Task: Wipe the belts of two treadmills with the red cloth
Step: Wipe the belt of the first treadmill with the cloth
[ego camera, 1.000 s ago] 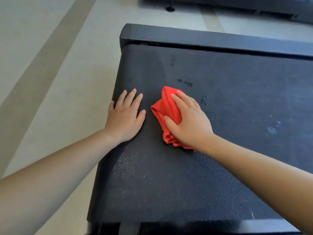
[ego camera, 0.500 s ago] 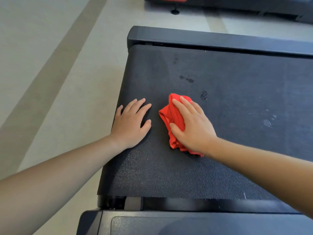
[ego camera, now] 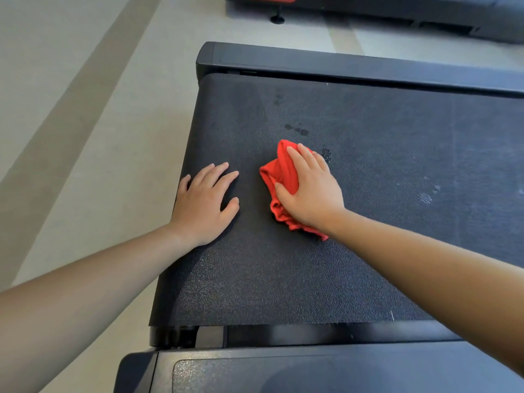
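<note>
A black textured treadmill belt [ego camera: 368, 251] fills most of the view. A crumpled red cloth [ego camera: 279, 177] lies on its left part, pressed down under my right hand [ego camera: 310, 191], whose fingers hold it against the belt. My left hand [ego camera: 204, 202] rests flat on the belt near its left edge, fingers spread, holding nothing. Dark wet spots [ego camera: 297, 129] sit just beyond the cloth, and pale marks [ego camera: 425, 197] lie further right. Part of a second treadmill [ego camera: 397, 12] shows at the top.
The belt is bounded by a black side rail [ego camera: 340, 66] at the far side and a dark cover [ego camera: 283, 370] at the near side. Pale floor [ego camera: 85, 137] with a darker stripe runs along the left. A small black foot [ego camera: 277, 19] stands under the far treadmill.
The view has shifted back, bringing the near cover into sight. My right hand has slid the cloth slightly toward the dark spots. My left hand stays flat on the belt.
</note>
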Tool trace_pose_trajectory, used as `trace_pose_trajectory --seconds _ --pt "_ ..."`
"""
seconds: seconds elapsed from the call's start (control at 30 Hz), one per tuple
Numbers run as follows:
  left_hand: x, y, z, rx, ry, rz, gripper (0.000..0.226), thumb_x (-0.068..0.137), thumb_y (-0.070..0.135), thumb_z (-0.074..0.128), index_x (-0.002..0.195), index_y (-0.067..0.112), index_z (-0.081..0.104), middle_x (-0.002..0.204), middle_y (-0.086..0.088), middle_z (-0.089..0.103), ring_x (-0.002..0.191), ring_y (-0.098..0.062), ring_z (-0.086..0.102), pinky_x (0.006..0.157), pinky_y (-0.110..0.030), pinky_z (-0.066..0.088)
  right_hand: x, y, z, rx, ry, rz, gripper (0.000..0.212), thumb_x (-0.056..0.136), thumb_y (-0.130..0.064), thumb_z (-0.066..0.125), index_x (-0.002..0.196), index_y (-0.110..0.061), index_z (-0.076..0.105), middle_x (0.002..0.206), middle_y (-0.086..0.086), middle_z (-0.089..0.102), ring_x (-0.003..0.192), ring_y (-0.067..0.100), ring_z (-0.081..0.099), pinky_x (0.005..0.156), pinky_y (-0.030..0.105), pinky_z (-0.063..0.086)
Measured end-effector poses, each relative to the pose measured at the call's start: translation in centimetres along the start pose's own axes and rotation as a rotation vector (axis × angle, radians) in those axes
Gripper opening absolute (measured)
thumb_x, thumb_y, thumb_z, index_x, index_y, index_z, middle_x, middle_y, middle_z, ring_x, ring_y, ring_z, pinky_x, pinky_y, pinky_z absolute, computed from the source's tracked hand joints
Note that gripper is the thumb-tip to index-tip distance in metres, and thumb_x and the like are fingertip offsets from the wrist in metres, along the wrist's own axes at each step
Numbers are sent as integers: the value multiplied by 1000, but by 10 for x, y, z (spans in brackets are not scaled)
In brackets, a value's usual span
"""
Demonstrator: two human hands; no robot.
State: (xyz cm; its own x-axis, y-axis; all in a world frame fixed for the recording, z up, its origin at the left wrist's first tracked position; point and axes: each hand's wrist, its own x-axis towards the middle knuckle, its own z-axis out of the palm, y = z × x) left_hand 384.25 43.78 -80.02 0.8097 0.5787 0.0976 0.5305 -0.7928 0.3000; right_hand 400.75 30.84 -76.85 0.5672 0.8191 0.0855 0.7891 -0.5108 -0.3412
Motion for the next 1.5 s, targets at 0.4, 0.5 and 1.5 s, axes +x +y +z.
trace_pose_trajectory --seconds 0.4,0.5,1.5 --pt "26 20 11 26 -86 153 56 95 41 36 147 23 25 157 4 17 145 -16 9 115 -48 9 -39 23 -4 -16 14 -55 64 89 -38 46 146 -14 29 156 5 24 145 22 14 116 45 19" --pt "42 26 14 38 -81 157 57 94 43 35 147 26 24 156 5 17 144 -16 9 116 -45 8 -5 29 -4 -27 46 14 63 90 -35 46 146 -13 27 156 4 22 145 21 12 117 41 16" --pt "217 -13 31 82 71 -122 55 95 44 30 146 23 28 155 3 21 144 -15 13 115 -46 10 206 36 26 55 180 -58 59 83 -34 48 138 -14 40 146 2 40 138 23 28 109 39 31"
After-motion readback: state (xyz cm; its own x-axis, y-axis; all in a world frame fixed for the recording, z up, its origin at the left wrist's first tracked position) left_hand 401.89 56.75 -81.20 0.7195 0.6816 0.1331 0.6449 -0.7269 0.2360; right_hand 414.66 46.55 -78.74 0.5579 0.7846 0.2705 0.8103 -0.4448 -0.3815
